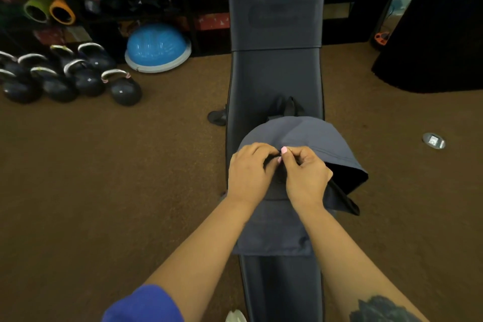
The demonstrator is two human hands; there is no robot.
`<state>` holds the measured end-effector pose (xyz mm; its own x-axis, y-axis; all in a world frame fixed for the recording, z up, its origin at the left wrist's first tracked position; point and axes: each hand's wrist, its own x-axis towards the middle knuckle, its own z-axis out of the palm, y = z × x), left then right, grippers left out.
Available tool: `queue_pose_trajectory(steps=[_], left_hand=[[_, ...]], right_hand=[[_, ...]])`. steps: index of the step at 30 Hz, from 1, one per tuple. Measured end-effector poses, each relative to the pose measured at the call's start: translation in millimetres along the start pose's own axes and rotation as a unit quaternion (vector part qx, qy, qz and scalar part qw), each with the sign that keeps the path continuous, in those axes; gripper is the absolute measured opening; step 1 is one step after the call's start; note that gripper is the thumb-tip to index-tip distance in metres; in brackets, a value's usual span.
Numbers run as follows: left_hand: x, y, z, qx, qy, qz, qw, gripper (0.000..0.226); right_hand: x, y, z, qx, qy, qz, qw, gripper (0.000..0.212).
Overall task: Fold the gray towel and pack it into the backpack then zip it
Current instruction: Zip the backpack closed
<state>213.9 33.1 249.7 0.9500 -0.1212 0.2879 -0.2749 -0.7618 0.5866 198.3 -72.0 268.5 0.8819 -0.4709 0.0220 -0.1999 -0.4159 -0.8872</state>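
Note:
A slate-gray backpack (pixel 303 136) lies on a black padded bench (pixel 274 76), its front pocket toward me. My left hand (pixel 249 172) and my right hand (pixel 307 176) meet at the top seam of the bag. My left hand's fingers are closed on the fabric there. My right thumb and forefinger pinch a small dark piece that looks like the zipper pull. To the right of my hands the bag's mouth (pixel 347 175) gapes, showing a dark inside. The gray towel is not in sight.
The bench runs away from me over brown carpet (pixel 130 178). Several black kettlebells (pixel 75 78) and a blue half-ball (pixel 156 47) sit on the floor at the left, in front of cluttered shelves. A black block (pixel 431 34) stands at the right, and a small silver floor fitting (pixel 433 140) lies near it.

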Motion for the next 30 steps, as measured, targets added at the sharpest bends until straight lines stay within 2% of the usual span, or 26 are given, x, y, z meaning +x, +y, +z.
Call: queue_pose_trajectory(steps=[10, 14, 17, 21, 24, 30], left_hand=[[2.8, 0.7, -7.2, 0.043, -0.035, 0.040, 0.998, 0.017], [8.9, 0.7, -11.6, -0.031, -0.076, 0.050, 0.995, 0.018], [16.5, 5.6, -16.6, -0.042, -0.096, 0.073, 0.992, 0.021], [24.9, 10.3, -17.0, -0.013, -0.106, 0.086, 0.991, 0.019], [28.8, 10.7, -17.0, 0.048, -0.132, 0.137, 0.981, 0.020], [28.7, 15.6, -17.3, 0.066, -0.160, 0.099, 0.980, 0.020]], right_hand=[[-3.9, 3.7, -0.9, -0.051, 0.036, 0.013, 0.998, 0.015], [-4.1, 8.5, -1.8, -0.031, 0.019, 0.007, 0.999, 0.015], [-4.2, 11.3, -1.5, -0.033, 0.000, -0.004, 0.999, 0.013], [-2.8, 15.5, -1.7, -0.032, -0.011, -0.003, 0.999, 0.011], [-4.4, 18.8, -0.4, -0.042, -0.011, -0.012, 0.999, 0.013], [-2.8, 17.2, -6.2, -0.055, 0.001, -0.013, 0.998, 0.016]])
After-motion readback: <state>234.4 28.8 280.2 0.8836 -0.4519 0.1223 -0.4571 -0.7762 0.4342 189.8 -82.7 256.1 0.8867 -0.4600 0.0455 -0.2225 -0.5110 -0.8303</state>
